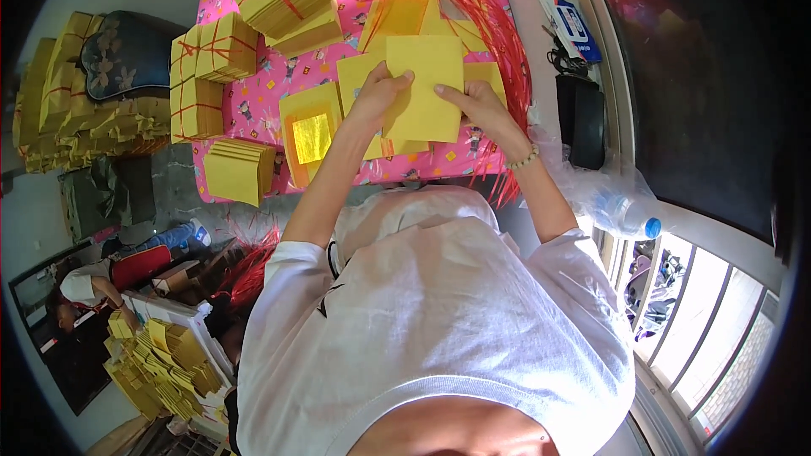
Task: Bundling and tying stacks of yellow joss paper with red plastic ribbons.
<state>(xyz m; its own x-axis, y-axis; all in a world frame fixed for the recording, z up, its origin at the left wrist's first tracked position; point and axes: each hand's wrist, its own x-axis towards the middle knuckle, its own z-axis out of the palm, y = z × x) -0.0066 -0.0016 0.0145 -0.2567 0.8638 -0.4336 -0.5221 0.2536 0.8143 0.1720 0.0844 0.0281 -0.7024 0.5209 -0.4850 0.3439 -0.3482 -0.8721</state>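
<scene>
From afar I see a smooth pink table cover (296, 72); over it, a matt paper sheet (429, 101); on it, a glossy yellow square (312, 138) and shiny red strands (500, 25); right of it, a clear plastic bottle (621, 214).

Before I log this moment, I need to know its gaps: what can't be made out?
All in the head view:
Some fingertips of the left hand and right hand: hidden behind the yellow paper.
That paper's back: hidden by its own front.
Red strands, upper ends: cut off by the top edge.
What the co-worker handles: too small.
</scene>
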